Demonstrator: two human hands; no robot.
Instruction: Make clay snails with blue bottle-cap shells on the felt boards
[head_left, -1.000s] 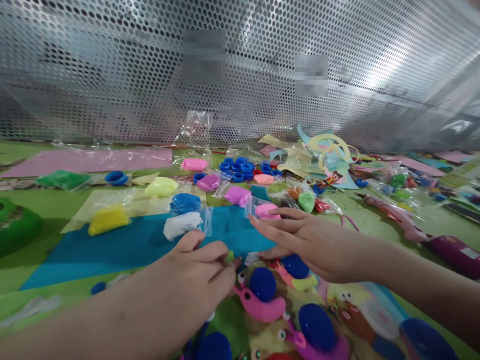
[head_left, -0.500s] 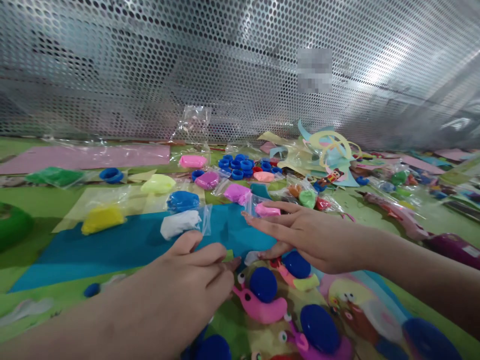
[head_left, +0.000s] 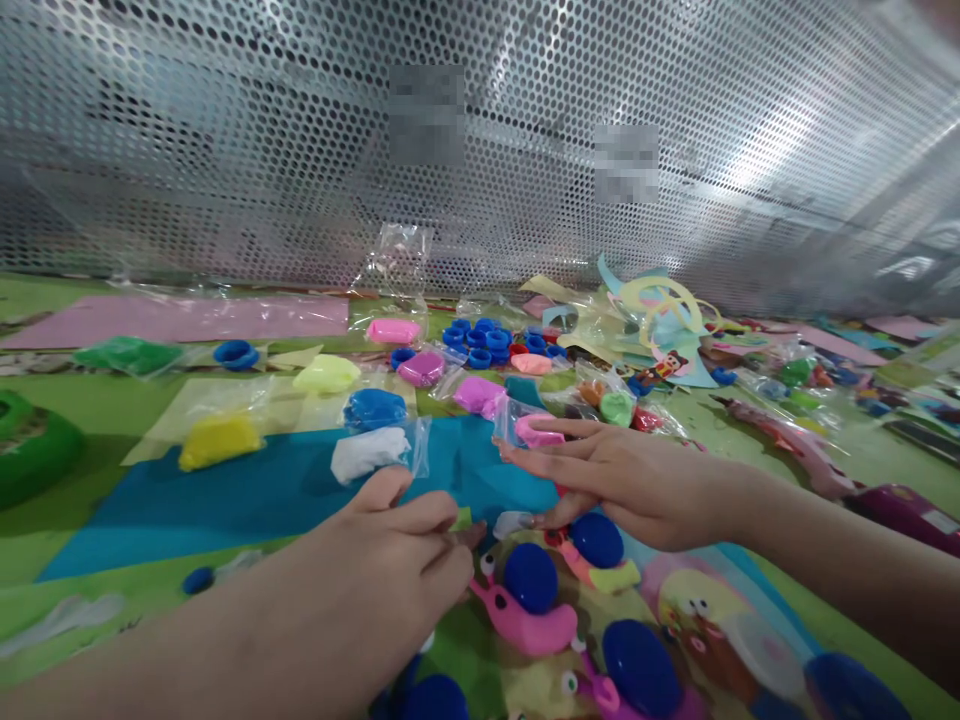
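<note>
My left hand (head_left: 390, 575) is low over the sheet with most fingers curled under. One fingertip reaches out beside a small white piece (head_left: 512, 523), probably clay; whatever the curled fingers hold is hidden. My right hand (head_left: 637, 480) lies palm down with its fingers stretched out and apart, its thumb tip touching the right end of that white piece. Beneath its fingers sits a bag of pink clay (head_left: 538, 431). Just below the hands is a pink clay snail (head_left: 529, 620) with a blue dome shell (head_left: 531, 577). Another snail (head_left: 600, 565) with a blue shell sits under my right wrist.
A blue paper sheet (head_left: 255, 500) bears bags of white clay (head_left: 371, 453) and yellow clay (head_left: 221, 440). Behind stand several blue caps (head_left: 487, 340) and paper scraps (head_left: 660, 310). A purple-handled glue gun (head_left: 907, 520) lies right, a green ring (head_left: 37, 450) left. Perforated metal rises behind.
The view has shifted slightly, so things appear a little lower and further right. Both hands keep nearly the same pose around the small white piece.
</note>
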